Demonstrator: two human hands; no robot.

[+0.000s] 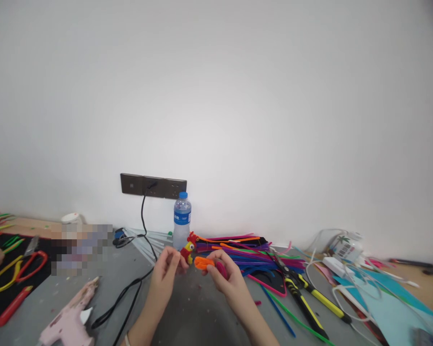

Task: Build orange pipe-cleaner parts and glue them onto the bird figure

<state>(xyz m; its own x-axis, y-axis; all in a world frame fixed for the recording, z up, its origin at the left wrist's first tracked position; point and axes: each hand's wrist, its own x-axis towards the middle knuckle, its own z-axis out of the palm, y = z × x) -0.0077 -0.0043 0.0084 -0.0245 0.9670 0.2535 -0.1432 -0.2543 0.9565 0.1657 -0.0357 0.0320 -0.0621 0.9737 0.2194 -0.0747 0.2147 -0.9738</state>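
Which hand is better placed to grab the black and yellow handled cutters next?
Probably the right hand. The black and yellow handled cutters lie on the grey table just to its right, while the left hand pinches the small red and yellow pipe-cleaner bird, farther away.

I see a small bird figure (187, 250) of red and yellow fuzzy wire, upright above the grey table just in front of a water bottle. Just right of it lies an orange wire coil (203, 262), level, touching a pink wire piece (222, 269).
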